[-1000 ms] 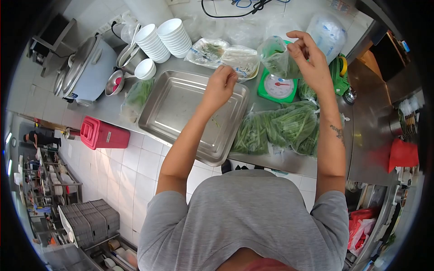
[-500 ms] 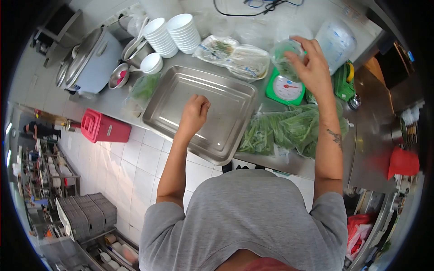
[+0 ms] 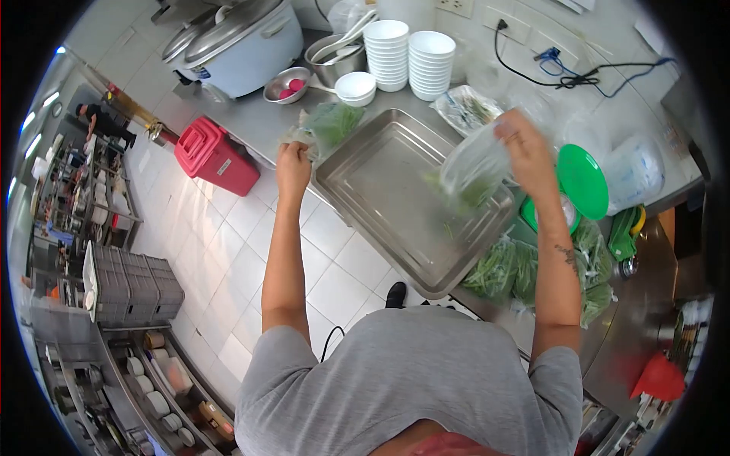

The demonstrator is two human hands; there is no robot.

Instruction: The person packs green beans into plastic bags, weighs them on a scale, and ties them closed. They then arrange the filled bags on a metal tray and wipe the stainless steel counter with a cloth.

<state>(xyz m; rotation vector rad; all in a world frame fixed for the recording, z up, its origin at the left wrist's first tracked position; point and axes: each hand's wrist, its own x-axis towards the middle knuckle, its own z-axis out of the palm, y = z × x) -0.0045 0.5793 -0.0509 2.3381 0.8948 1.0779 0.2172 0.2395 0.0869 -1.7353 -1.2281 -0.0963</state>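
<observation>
My right hand (image 3: 526, 156) grips the top of a clear plastic bag (image 3: 475, 163) with cut greens at its bottom. The bag hangs tilted and blurred over the right part of a metal tray (image 3: 395, 205); a few green bits lie on the tray below it. On the tray's left, my left hand (image 3: 293, 169) is closed at the gathered end of another plastic bag of greens (image 3: 334, 125) lying on the counter. Beside my right wrist stands a kitchen scale with a green pan (image 3: 582, 181), its dial partly hidden by my forearm.
Bagged greens (image 3: 502, 270) lie right of the tray. Behind it are stacked white bowls (image 3: 386, 57), a wrapped package (image 3: 464, 106), a metal bowl with pink items (image 3: 287, 85) and a large cooker (image 3: 247, 49). A red bin (image 3: 217, 156) stands on the floor; a person (image 3: 106, 125) is far left.
My right hand has carried its bag left from the scale to over the tray, uncovering the green pan. My left hand has gone from above the tray to the left bag. The view has turned.
</observation>
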